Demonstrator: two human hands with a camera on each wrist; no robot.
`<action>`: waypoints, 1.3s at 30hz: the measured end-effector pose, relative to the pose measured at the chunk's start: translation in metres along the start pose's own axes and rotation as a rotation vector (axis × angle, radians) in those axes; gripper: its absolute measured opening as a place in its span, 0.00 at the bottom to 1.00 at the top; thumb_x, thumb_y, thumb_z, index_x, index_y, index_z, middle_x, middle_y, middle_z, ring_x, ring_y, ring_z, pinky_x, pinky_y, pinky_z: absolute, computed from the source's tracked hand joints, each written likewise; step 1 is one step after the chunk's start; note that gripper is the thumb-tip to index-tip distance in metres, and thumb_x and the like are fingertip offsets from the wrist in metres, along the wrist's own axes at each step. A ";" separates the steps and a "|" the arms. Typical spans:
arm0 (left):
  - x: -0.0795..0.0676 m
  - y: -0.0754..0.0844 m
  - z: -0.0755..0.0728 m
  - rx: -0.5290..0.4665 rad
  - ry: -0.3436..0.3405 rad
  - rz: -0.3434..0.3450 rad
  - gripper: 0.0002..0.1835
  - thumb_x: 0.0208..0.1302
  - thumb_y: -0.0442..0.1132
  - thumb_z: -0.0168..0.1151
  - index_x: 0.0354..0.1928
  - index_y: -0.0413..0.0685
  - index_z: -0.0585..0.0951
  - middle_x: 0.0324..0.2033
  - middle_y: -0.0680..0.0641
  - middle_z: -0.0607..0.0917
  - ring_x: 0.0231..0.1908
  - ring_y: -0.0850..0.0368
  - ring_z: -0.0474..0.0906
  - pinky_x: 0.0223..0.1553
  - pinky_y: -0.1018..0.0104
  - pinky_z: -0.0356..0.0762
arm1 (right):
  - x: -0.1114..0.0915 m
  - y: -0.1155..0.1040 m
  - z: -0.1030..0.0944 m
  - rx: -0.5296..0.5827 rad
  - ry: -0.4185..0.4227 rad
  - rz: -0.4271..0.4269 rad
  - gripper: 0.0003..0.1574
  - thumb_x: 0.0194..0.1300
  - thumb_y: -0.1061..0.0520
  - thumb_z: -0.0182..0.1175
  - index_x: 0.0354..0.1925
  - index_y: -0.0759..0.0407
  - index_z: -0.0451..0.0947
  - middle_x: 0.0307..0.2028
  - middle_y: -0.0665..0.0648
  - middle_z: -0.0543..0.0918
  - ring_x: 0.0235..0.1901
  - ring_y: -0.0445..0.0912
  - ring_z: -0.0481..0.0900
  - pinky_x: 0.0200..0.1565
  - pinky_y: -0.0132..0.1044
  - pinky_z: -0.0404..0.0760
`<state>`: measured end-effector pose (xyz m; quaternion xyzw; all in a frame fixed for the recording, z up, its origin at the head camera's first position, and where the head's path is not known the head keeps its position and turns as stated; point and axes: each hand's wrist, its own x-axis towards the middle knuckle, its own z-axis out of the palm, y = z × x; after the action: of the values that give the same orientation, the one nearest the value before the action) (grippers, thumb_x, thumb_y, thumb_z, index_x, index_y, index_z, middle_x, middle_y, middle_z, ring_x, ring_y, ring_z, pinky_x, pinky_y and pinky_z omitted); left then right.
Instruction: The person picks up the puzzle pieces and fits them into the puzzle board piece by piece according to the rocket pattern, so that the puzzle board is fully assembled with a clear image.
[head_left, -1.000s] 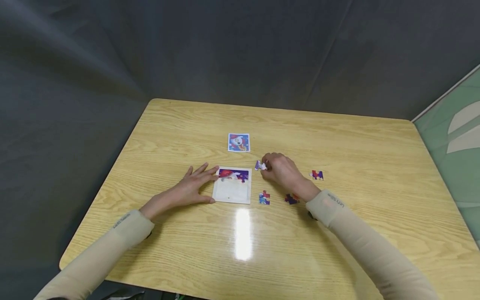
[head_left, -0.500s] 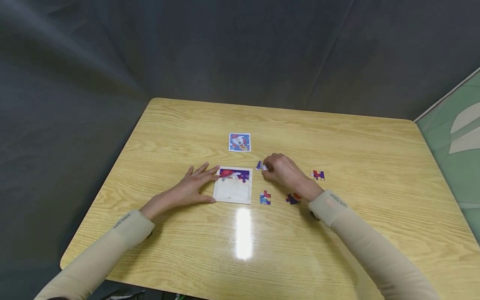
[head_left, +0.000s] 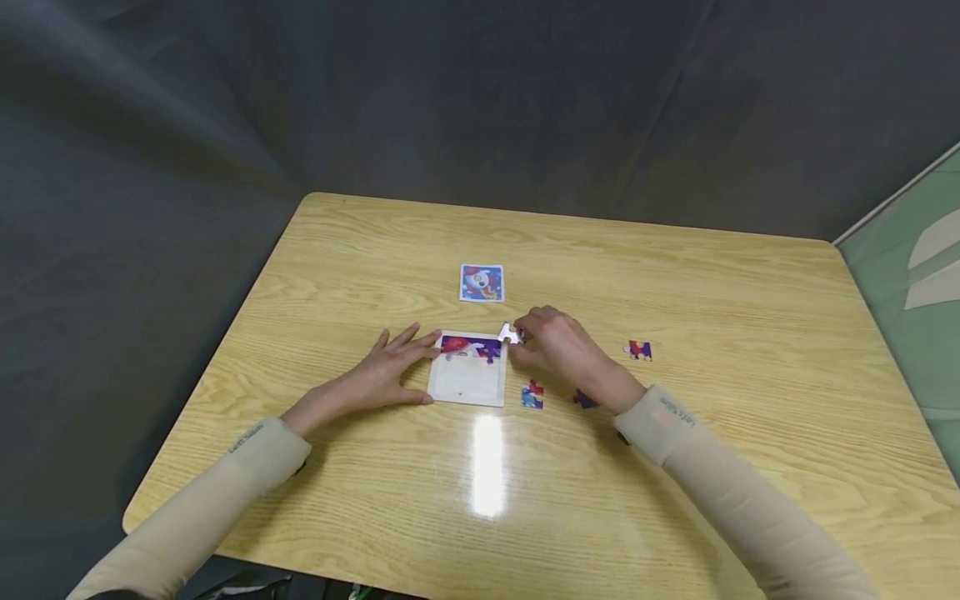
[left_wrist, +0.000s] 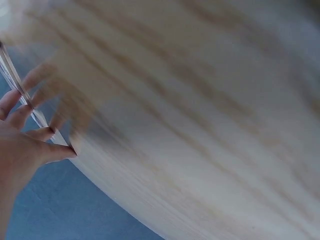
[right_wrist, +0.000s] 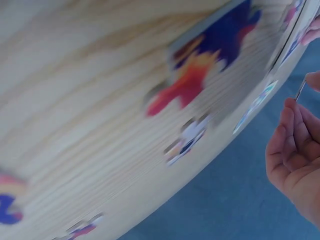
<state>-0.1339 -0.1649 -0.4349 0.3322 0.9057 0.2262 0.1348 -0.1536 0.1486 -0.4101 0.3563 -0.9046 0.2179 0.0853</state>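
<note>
On the near part of the table (head_left: 375, 525), a strip of glare lay in front of the tray (head_left: 465, 403); reading print from a glare-free angle was advisable. Beyond it lay a dark loose piece (head_left: 586, 400), partly under the right wrist, and a blue-and-red piece (head_left: 532, 395) just beside the tray's right edge. Both were best kept clear of the forearm.

The left hand (head_left: 378, 377) gripped nothing; its fingers were spread, touching the tray's left edge. Light, steady pressure there was the correct brace against sliding.

The right hand (head_left: 558, 343) pinched a puzzle piece (head_left: 507, 334) between thumb and fingertips at the tray's far right corner; contact with the tray could not be determined. The right wrist view showed the piece edge-on, so levelling was likely required before pressing. Joined pieces (head_left: 471, 345) filled the tray's far strip, its nearer part bare; lowering onto them risked dislodging a joint.

To the right, another loose piece (head_left: 639, 350) lay well apart. Farthest, a picture card (head_left: 482, 283) lay face up, suitable for checking orientation.
</note>
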 end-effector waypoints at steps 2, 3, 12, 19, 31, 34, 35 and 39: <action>0.000 -0.001 0.000 0.000 0.002 0.000 0.39 0.57 0.56 0.68 0.67 0.48 0.69 0.74 0.50 0.54 0.74 0.43 0.39 0.67 0.32 0.31 | 0.002 -0.005 0.002 0.005 -0.003 -0.011 0.14 0.58 0.58 0.67 0.41 0.66 0.83 0.33 0.57 0.83 0.34 0.47 0.78 0.37 0.37 0.82; 0.000 -0.001 0.001 0.000 0.002 0.000 0.39 0.57 0.56 0.68 0.67 0.48 0.68 0.74 0.50 0.54 0.74 0.44 0.39 0.67 0.33 0.31 | 0.003 -0.008 0.003 0.006 -0.004 -0.017 0.14 0.58 0.58 0.68 0.41 0.66 0.83 0.33 0.57 0.83 0.35 0.47 0.79 0.37 0.37 0.82; 0.000 -0.002 0.000 0.004 0.006 0.003 0.39 0.57 0.57 0.67 0.67 0.48 0.69 0.74 0.50 0.54 0.74 0.44 0.39 0.67 0.33 0.30 | 0.018 -0.027 0.021 -0.027 -0.017 -0.118 0.15 0.56 0.55 0.70 0.39 0.65 0.84 0.29 0.55 0.82 0.28 0.44 0.76 0.30 0.32 0.79; 0.000 -0.002 -0.001 0.008 0.010 0.013 0.39 0.58 0.57 0.67 0.68 0.47 0.69 0.74 0.49 0.54 0.74 0.43 0.39 0.67 0.33 0.31 | 0.027 -0.041 0.031 -0.076 -0.069 -0.144 0.12 0.57 0.56 0.67 0.38 0.63 0.84 0.30 0.54 0.83 0.30 0.46 0.79 0.34 0.37 0.81; 0.000 -0.002 0.000 0.001 0.022 0.031 0.39 0.57 0.56 0.67 0.67 0.47 0.69 0.74 0.48 0.55 0.73 0.41 0.41 0.66 0.31 0.32 | 0.038 -0.056 0.043 -0.062 -0.116 -0.156 0.05 0.55 0.59 0.65 0.25 0.57 0.78 0.27 0.51 0.79 0.28 0.46 0.76 0.32 0.40 0.79; -0.001 -0.002 0.000 -0.004 0.019 0.032 0.39 0.58 0.56 0.67 0.68 0.47 0.68 0.74 0.47 0.54 0.73 0.41 0.40 0.67 0.31 0.32 | 0.039 -0.056 0.045 -0.068 -0.134 -0.154 0.06 0.55 0.59 0.64 0.25 0.55 0.76 0.26 0.50 0.78 0.28 0.45 0.75 0.31 0.39 0.78; -0.001 -0.002 0.000 -0.005 0.016 0.030 0.39 0.58 0.56 0.67 0.68 0.47 0.68 0.74 0.48 0.54 0.74 0.42 0.40 0.67 0.31 0.32 | 0.040 -0.056 0.045 -0.068 -0.138 -0.154 0.05 0.55 0.59 0.64 0.26 0.55 0.77 0.26 0.50 0.78 0.28 0.45 0.75 0.31 0.39 0.78; 0.000 -0.002 0.000 -0.003 0.008 0.021 0.40 0.58 0.56 0.67 0.69 0.48 0.67 0.74 0.49 0.53 0.74 0.43 0.39 0.67 0.33 0.31 | 0.041 -0.057 0.045 -0.087 -0.154 -0.152 0.02 0.57 0.58 0.64 0.30 0.56 0.80 0.29 0.51 0.80 0.29 0.45 0.76 0.31 0.38 0.79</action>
<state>-0.1349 -0.1667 -0.4359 0.3404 0.9024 0.2303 0.1293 -0.1451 0.0663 -0.4187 0.4356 -0.8874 0.1433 0.0470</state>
